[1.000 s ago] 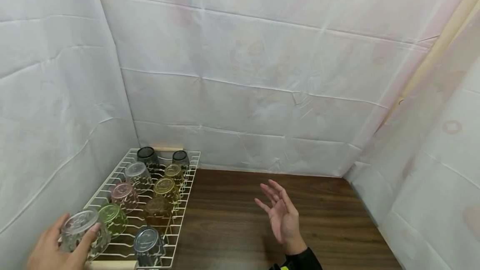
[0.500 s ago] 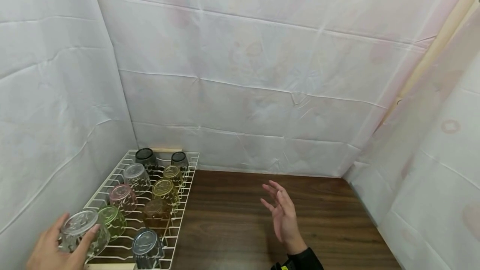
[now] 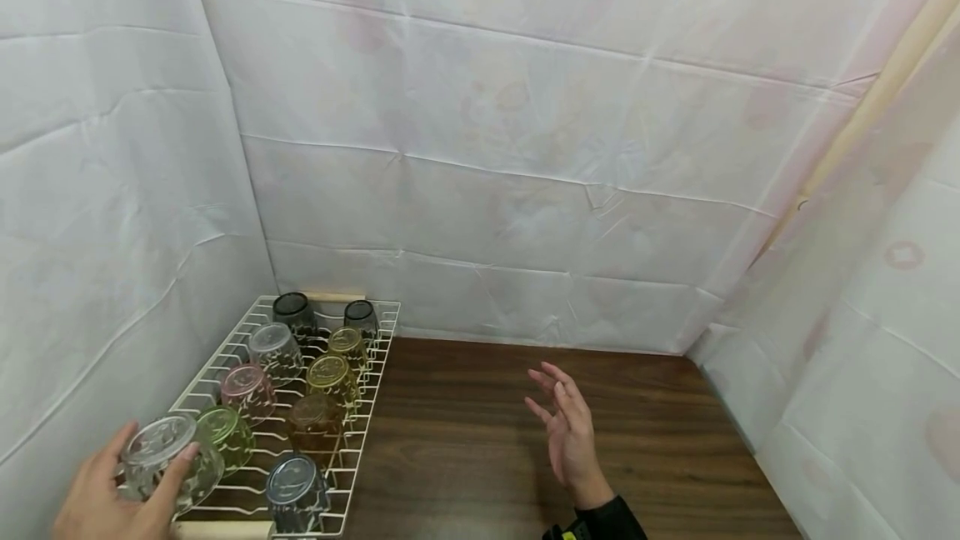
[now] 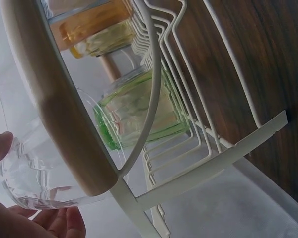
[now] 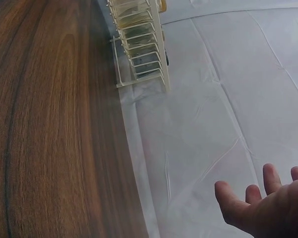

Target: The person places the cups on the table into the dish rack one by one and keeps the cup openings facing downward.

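Observation:
At the near left corner of a white wire rack point(image 3: 360, 457), my left hand point(image 3: 112, 494) grips a clear glass point(image 3: 161, 448), thumb on one side and fingers on the other. The glass is upside down, its base facing up. In the left wrist view the clear glass point(image 4: 39, 168) is partly hidden by the rack's wooden handle point(image 4: 54, 104). A green glass point(image 3: 225, 440) stands just behind it, and a blue-grey glass point(image 3: 292, 486) to its right. My right hand point(image 3: 570, 440) hovers over the brown wooden table point(image 3: 450, 440), fingers loosely bent, holding nothing.
Upside-down glasses fill two rows on the rack: pink point(image 3: 247, 390), clear point(image 3: 275, 348), amber point(image 3: 315, 423), yellow point(image 3: 332, 377) and dark grey point(image 3: 294, 311) among them. White sheeting point(image 3: 480, 148) walls the table at the back and both sides.
My right hand has shifted slightly to the right and its fingers have bent a little more. The left hand keeps its grip on the clear glass in nearly the same place.

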### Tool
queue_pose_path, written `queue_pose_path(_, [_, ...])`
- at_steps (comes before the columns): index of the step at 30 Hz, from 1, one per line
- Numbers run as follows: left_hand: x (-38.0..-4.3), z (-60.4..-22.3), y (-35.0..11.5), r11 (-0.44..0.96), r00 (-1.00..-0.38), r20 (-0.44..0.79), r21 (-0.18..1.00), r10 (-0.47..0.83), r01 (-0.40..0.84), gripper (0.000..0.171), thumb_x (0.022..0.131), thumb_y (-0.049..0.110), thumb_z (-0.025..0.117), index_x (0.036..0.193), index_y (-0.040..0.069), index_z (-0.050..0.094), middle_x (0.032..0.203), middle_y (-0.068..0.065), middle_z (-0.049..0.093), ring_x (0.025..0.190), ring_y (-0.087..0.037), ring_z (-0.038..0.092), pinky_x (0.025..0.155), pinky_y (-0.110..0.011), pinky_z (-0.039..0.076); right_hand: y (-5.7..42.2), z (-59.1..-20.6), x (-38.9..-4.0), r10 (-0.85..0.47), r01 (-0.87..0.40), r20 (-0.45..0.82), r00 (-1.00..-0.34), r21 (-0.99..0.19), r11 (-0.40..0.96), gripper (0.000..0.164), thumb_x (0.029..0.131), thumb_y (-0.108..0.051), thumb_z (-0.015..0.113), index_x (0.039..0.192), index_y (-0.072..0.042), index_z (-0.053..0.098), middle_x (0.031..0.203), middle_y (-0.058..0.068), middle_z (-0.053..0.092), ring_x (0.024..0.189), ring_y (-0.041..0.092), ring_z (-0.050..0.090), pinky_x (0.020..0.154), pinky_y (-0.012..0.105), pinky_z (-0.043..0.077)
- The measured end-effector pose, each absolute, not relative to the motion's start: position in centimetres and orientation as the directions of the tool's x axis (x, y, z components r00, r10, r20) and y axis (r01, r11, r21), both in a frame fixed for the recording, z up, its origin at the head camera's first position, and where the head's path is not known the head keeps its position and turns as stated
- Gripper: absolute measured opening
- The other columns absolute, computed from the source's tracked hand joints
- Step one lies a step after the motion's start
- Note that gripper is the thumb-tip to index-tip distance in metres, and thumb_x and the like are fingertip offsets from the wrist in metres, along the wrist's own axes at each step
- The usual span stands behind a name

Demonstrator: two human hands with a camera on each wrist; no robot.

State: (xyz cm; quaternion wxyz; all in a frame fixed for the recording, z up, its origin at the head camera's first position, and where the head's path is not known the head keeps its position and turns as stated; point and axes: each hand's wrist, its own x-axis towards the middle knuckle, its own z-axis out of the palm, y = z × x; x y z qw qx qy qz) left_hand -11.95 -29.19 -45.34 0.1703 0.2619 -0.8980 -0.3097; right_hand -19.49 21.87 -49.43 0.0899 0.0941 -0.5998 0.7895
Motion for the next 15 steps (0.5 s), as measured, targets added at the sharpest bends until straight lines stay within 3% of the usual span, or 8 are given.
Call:
queue_pose_path(6, [-12.1, -46.0, -28.8, 0.693, -0.798, 0.201, 0.639, -0.569, -0.334, 0.096, 0.094, 0.049, 0.077, 0.165, 0.001, 0.035, 0.142, -0.040, 0.051, 0.115, -0.052, 0.058, 0.082, -0.058, 0.046, 21.9, -49.5, -19.5, 0.032, -0.248, 0.248, -0.968, -0.931, -0.269, 0.056, 0.117, -0.029, 0.033, 0.158, 0.010, 0.031, 0.142, -0.008, 0.062, 0.146, 0.018, 0.049, 0.117, 0.054, 0.044])
queue_pose_path(11, [-12.2, -46.7, -28.5, 0.695, -0.792, 0.211, 0.637, -0.573, -0.333, 0.096, 0.092, 0.046, 0.079, 0.165, 0.001, 0.034, 0.146, -0.042, 0.049, 0.124, -0.057, 0.054, 0.096, -0.071, 0.046, 21.9, -49.5, -19.5, 0.038, -0.245, 0.244, -0.969, -0.930, -0.274, 0.055, 0.117, -0.028, 0.034, 0.157, 0.009, 0.032, 0.142, -0.008, 0.062, 0.145, 0.016, 0.050, 0.116, 0.054, 0.044])
queue_pose_path(15, [-12.2, -47.1, -28.7, 0.691, -0.799, 0.182, 0.631, -0.573, -0.352, 0.099, 0.092, 0.045, 0.079, 0.166, 0.001, 0.031, 0.150, -0.042, 0.045, 0.133, -0.059, 0.049, 0.103, -0.072, 0.044, 21.9, -49.5, -19.4, 0.035, -0.242, 0.242, -0.970, -0.930, -0.277, 0.053, 0.117, -0.028, 0.034, 0.157, 0.007, 0.034, 0.142, -0.008, 0.063, 0.145, 0.016, 0.049, 0.116, 0.053, 0.045])
